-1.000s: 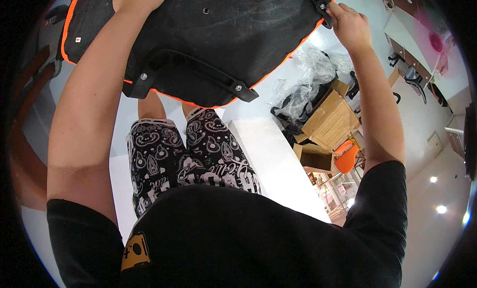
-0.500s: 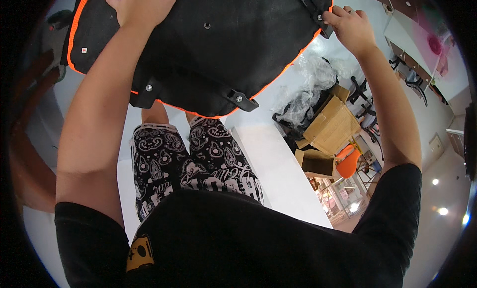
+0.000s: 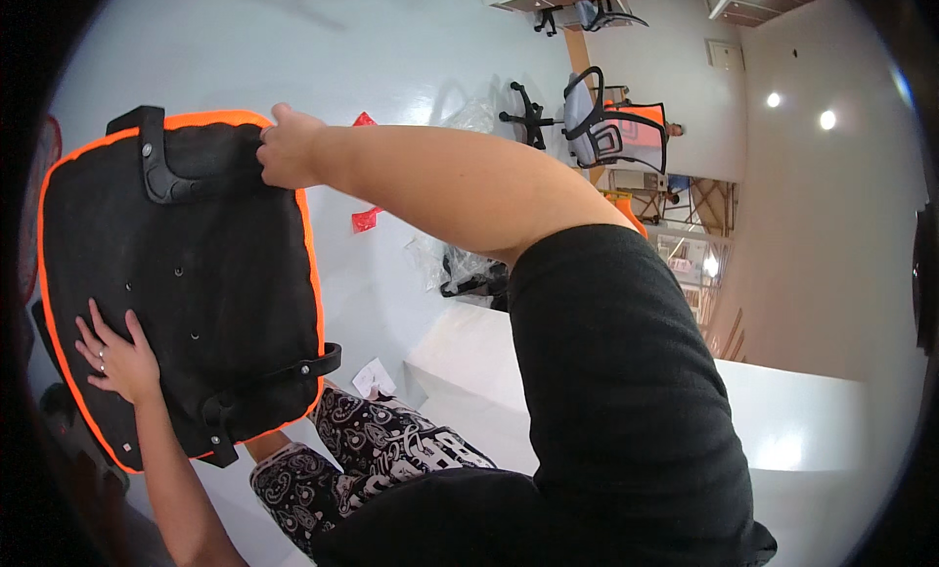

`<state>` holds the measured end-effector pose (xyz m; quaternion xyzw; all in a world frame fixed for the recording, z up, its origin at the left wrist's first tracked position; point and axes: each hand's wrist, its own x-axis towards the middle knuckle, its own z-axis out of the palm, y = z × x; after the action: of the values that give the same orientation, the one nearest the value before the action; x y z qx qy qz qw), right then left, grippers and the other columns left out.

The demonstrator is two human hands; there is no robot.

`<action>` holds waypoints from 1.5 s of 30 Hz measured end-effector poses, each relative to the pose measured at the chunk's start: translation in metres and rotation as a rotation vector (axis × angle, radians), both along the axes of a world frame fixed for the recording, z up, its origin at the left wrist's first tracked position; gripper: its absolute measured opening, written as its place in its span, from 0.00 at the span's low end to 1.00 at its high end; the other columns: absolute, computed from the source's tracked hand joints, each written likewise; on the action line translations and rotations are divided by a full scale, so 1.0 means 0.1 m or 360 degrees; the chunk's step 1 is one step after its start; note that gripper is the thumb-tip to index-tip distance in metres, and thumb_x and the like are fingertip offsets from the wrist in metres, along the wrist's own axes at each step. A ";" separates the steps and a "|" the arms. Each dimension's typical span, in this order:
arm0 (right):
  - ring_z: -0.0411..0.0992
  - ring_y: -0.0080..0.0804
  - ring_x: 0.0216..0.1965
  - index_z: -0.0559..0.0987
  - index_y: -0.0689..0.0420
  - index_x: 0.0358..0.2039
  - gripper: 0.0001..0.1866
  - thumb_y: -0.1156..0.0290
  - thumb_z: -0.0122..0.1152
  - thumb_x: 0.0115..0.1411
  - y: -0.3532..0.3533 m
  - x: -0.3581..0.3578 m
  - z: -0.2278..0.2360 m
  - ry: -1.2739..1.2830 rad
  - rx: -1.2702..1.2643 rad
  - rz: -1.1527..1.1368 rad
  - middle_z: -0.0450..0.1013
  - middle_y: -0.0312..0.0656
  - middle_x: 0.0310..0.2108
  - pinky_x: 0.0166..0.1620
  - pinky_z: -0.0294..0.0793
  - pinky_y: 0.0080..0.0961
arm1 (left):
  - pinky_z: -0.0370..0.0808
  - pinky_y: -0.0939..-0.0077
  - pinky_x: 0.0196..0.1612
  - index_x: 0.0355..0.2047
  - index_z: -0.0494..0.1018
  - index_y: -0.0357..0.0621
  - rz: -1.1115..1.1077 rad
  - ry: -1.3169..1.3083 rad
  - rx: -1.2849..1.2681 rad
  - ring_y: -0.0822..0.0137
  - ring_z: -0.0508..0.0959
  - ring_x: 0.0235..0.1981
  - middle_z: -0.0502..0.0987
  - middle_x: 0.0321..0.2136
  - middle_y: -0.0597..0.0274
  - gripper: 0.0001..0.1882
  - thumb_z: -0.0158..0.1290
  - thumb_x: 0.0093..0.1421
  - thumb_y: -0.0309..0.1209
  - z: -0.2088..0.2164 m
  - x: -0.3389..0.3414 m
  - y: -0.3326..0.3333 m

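Note:
An office chair seat (image 3: 235, 234) lies at the left with its black underside showing and bright orange edging around it. My left hand (image 3: 125, 360) rests flat on that underside, fingers spread, near the left edge. At the far right corner, the fingers of my right hand (image 3: 290, 146) curl over the orange edge, and their tips are partly hidden. Beside that hand sits a black bracket (image 3: 166, 181) fixed with a screw. Another black bracket (image 3: 264, 376) crosses the near end, close to my legs. Several small holes dot the middle of the underside.
White blocks or ledges (image 3: 469, 352) stand right of my legs. Red packets (image 3: 365, 220), clear plastic wrapping (image 3: 430, 259) and a white paper (image 3: 374, 378) lie on the floor. Farther off are a mesh office chair (image 3: 587, 127) and a separate chair base (image 3: 528, 117).
The view has swung right, so the seat now appears farther left and more fully. My right hand has gone from the side bracket to the far right corner; my left hand now lies nearer the left edge.

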<state>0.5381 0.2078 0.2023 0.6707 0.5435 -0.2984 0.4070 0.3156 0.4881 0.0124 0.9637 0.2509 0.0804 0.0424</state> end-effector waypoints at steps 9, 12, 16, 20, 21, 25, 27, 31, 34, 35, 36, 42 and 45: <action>0.71 0.27 0.45 0.79 0.44 0.38 0.09 0.65 0.51 0.61 0.29 0.11 0.01 0.0159 -0.0125 -0.0052 0.75 0.26 0.37 0.45 0.64 0.33 | 0.46 0.29 0.58 0.65 0.51 0.69 0.0018 0.0063 0.0051 0.51 0.47 0.67 0.48 0.67 0.63 0.32 0.42 0.62 0.55 0.07 -0.05 0.19; 0.72 0.27 0.44 0.77 0.45 0.41 0.10 0.63 0.48 0.62 0.09 0.05 -0.11 0.0151 0.0144 0.0058 0.75 0.28 0.38 0.47 0.62 0.34 | 0.46 0.30 0.58 0.64 0.52 0.68 0.0037 0.0097 0.0023 0.51 0.47 0.67 0.48 0.67 0.63 0.32 0.43 0.61 0.54 0.12 -0.07 0.20; 0.73 0.28 0.44 0.75 0.43 0.44 0.13 0.62 0.45 0.63 -0.06 0.03 -0.06 0.0205 0.0318 -0.0044 0.75 0.29 0.39 0.51 0.59 0.37 | 0.46 0.30 0.58 0.64 0.52 0.67 0.0035 0.0142 -0.0004 0.51 0.47 0.67 0.49 0.67 0.63 0.32 0.43 0.61 0.54 0.19 -0.09 0.21; 0.74 0.27 0.42 0.76 0.42 0.43 0.12 0.60 0.44 0.64 -0.06 0.02 -0.09 0.0237 0.0321 -0.0187 0.75 0.29 0.37 0.51 0.57 0.38 | 0.45 0.30 0.59 0.65 0.52 0.66 0.0023 0.0126 0.0001 0.50 0.47 0.67 0.49 0.67 0.63 0.33 0.44 0.61 0.54 0.23 -0.09 0.24; 0.74 0.27 0.41 0.76 0.42 0.42 0.12 0.60 0.44 0.64 -0.05 -0.01 -0.09 0.0201 0.0341 -0.0328 0.76 0.30 0.36 0.51 0.57 0.39 | 0.45 0.30 0.59 0.65 0.52 0.66 0.0027 0.0123 0.0001 0.50 0.47 0.67 0.49 0.67 0.62 0.33 0.44 0.61 0.54 0.24 -0.10 0.26; 0.76 0.31 0.35 0.76 0.47 0.40 0.12 0.59 0.46 0.63 -0.06 -0.42 -0.19 -0.0058 0.0550 -0.0974 0.77 0.35 0.31 0.49 0.58 0.42 | 0.45 0.30 0.59 0.65 0.52 0.65 0.0023 0.0106 -0.0007 0.50 0.47 0.67 0.49 0.66 0.62 0.33 0.44 0.61 0.53 0.25 -0.14 0.32; 0.77 0.33 0.34 0.76 0.49 0.40 0.13 0.59 0.46 0.63 0.02 -0.64 -0.26 -0.0223 0.0648 -0.1372 0.77 0.37 0.31 0.49 0.58 0.43 | 0.45 0.29 0.59 0.65 0.52 0.64 0.0029 0.0110 0.0004 0.50 0.47 0.67 0.48 0.67 0.62 0.33 0.44 0.61 0.53 0.28 -0.14 0.36; 0.77 0.41 0.33 0.75 0.53 0.36 0.15 0.58 0.43 0.64 0.22 -0.93 -0.40 -0.0646 0.0891 -0.2300 0.77 0.44 0.28 0.45 0.63 0.46 | 0.46 0.29 0.58 0.65 0.50 0.64 0.0053 0.0197 -0.0077 0.48 0.46 0.67 0.47 0.67 0.60 0.34 0.44 0.60 0.53 0.40 -0.07 0.20; 0.76 0.46 0.40 0.76 0.55 0.40 0.18 0.59 0.39 0.66 0.52 -0.82 -0.32 -0.0683 0.0769 -0.3047 0.77 0.50 0.36 0.51 0.64 0.48 | 0.46 0.28 0.58 0.65 0.50 0.63 0.0083 0.0276 -0.0104 0.45 0.46 0.67 0.46 0.67 0.59 0.35 0.45 0.60 0.54 0.46 -0.01 0.11; 0.75 0.47 0.40 0.76 0.56 0.40 0.18 0.59 0.38 0.66 0.58 -0.79 -0.37 -0.0779 0.0854 -0.3180 0.77 0.50 0.36 0.50 0.65 0.48 | 0.44 0.27 0.58 0.65 0.49 0.63 0.0068 0.0254 -0.0149 0.44 0.45 0.67 0.45 0.67 0.58 0.36 0.45 0.60 0.54 0.47 0.00 0.10; 0.75 0.48 0.41 0.76 0.56 0.40 0.19 0.59 0.37 0.66 0.62 -0.81 -0.46 -0.0902 0.0925 -0.3302 0.77 0.51 0.37 0.50 0.66 0.47 | 0.43 0.27 0.58 0.65 0.49 0.63 0.0075 0.0296 -0.0199 0.44 0.44 0.67 0.45 0.67 0.58 0.36 0.45 0.59 0.54 0.45 0.00 0.08; 0.77 0.48 0.35 0.73 0.67 0.43 0.17 0.67 0.41 0.65 0.43 -0.79 -1.07 -0.1157 0.1214 -0.3580 0.73 0.56 0.42 0.39 0.76 0.37 | 0.39 0.25 0.58 0.66 0.48 0.61 0.0028 0.0400 -0.0434 0.41 0.41 0.67 0.42 0.67 0.54 0.38 0.45 0.58 0.56 0.52 0.03 0.02; 0.75 0.36 0.20 0.61 0.62 0.46 0.13 0.80 0.40 0.60 0.74 -0.71 -0.65 -0.0887 0.1843 -0.4303 0.72 0.53 0.38 0.26 0.76 0.29 | 0.38 0.26 0.58 0.66 0.46 0.62 0.0050 0.0484 -0.0423 0.42 0.39 0.67 0.40 0.67 0.54 0.39 0.45 0.58 0.55 0.50 0.06 0.17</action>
<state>0.4672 0.2817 0.1372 0.7515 -0.5245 -0.0544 -0.3965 0.3218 0.5053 0.0627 0.9467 0.2779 -0.0992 0.1295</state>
